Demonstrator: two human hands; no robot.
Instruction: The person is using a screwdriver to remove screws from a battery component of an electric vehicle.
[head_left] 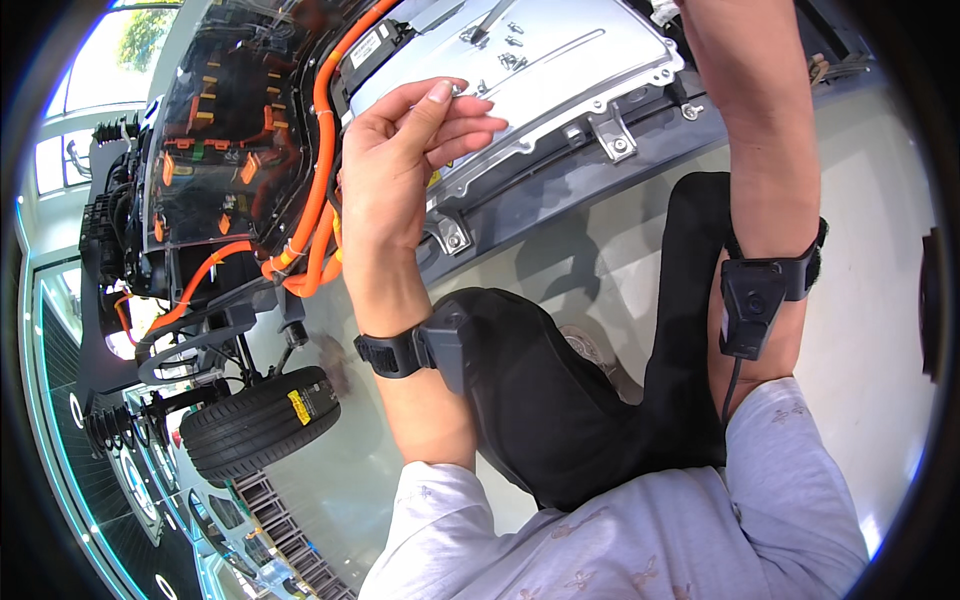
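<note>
My left hand (400, 150) is raised over the near left part of a silver metal casing (570, 95). Thumb and index finger pinch a small shiny bolt (457, 90), mostly covered by the fingertips; the other fingers stretch out loosely. Several loose bolts (513, 61) lie scattered on top of the casing, just beyond the hand. My right forearm (770, 150) reaches up past the casing's right end, and the hand is cut off by the upper edge. A slim dark shape (492, 18) crosses the casing near the bolts; I cannot tell what it is.
Thick orange cables (325, 150) run along the casing's left side, beside a transparent-covered unit (215, 150). Metal brackets (617, 140) stick out from the near edge above a grey frame rail (530, 215). A tyre (262, 425) stands at lower left. My bent legs (560, 390) are close below.
</note>
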